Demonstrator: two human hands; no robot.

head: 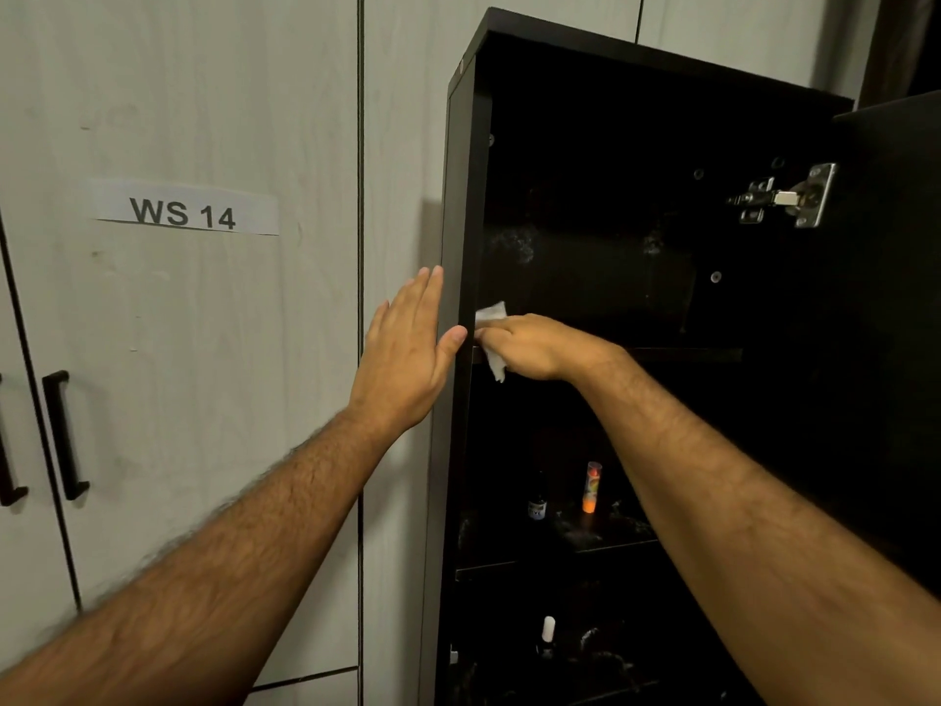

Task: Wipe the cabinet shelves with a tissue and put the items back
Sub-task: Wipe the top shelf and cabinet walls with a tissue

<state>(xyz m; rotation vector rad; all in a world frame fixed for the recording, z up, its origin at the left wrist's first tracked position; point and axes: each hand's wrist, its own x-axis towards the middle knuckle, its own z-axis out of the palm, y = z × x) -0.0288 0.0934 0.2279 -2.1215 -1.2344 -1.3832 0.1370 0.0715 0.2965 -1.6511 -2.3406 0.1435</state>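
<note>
A tall black cabinet (458,196) stands open at the right. My left hand (407,349) lies flat with straight fingers against the cabinet's outer left side, thumb on its front edge. My right hand (529,346) grips a crumpled white tissue (491,315) at the left end of the upper shelf (687,355), pressing it into the corner. On the shelf below stand a small dark bottle (537,501) and an orange tube (591,486). Lower still, a white-capped bottle (548,635) stands on a dusty shelf.
The cabinet door (896,298) hangs open at the right on a metal hinge (789,196). Pale wardrobe doors with black handles (63,435) and a "WS 14" label (183,212) fill the left.
</note>
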